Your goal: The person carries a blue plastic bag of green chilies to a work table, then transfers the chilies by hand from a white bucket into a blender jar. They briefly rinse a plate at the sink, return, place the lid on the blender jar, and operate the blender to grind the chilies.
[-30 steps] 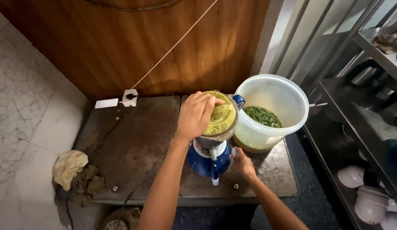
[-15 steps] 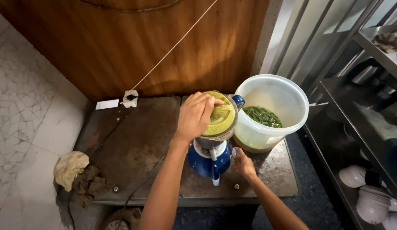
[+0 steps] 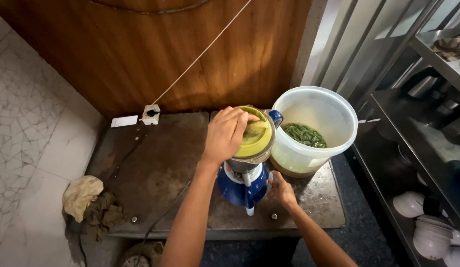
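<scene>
Left hand (image 3: 225, 134) presses the blender lid (image 3: 255, 138); right hand (image 3: 281, 190) grips the blue base (image 3: 240, 188).
Easing that palm could let green paste spray out.

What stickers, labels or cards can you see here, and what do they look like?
White card: flat rectangle at the back left of the metal table, beside the white wall plug.
Pale label: small sticker low on the side of the white bucket of green beans, right of the blue blender.
No screens or signs are in view.
</scene>
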